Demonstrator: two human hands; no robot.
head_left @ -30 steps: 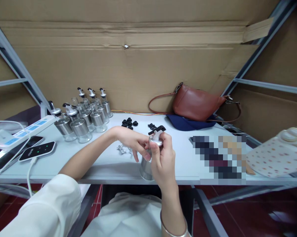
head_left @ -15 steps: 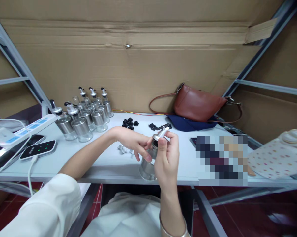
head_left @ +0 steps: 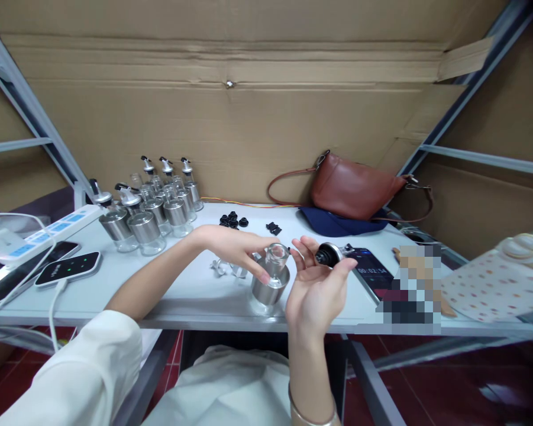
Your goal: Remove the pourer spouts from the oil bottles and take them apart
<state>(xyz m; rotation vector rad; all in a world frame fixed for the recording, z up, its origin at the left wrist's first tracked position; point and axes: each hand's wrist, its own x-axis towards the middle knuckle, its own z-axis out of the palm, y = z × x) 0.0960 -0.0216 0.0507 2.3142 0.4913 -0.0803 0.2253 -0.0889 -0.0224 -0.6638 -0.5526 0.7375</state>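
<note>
A glass oil bottle [head_left: 270,287] with a steel band stands upright near the table's front edge, its neck uncovered. My left hand [head_left: 237,251] is closed around the bottle's shoulder from the left. To the right of the neck, my right hand [head_left: 317,290] holds a pour spout [head_left: 330,254] between thumb and fingers, its black ribbed stopper tilted toward the bottle. Silvery metal parts [head_left: 224,267] lie just beyond my left wrist. Small black stoppers [head_left: 233,220] form a cluster farther back, with a few black clips [head_left: 274,228] beside them.
Several oil bottles [head_left: 146,231] stand at the back left, some with spouts. Near them are a power strip [head_left: 66,228] and a white-cabled device [head_left: 68,269]. A brown bag [head_left: 359,186] rests on a blue cap [head_left: 337,223]. A phone [head_left: 372,273] lies at the right.
The spout has come off the bottle's neck and moved right in my right hand, turning its stopper into view. My left hand stays at the bottle.
</note>
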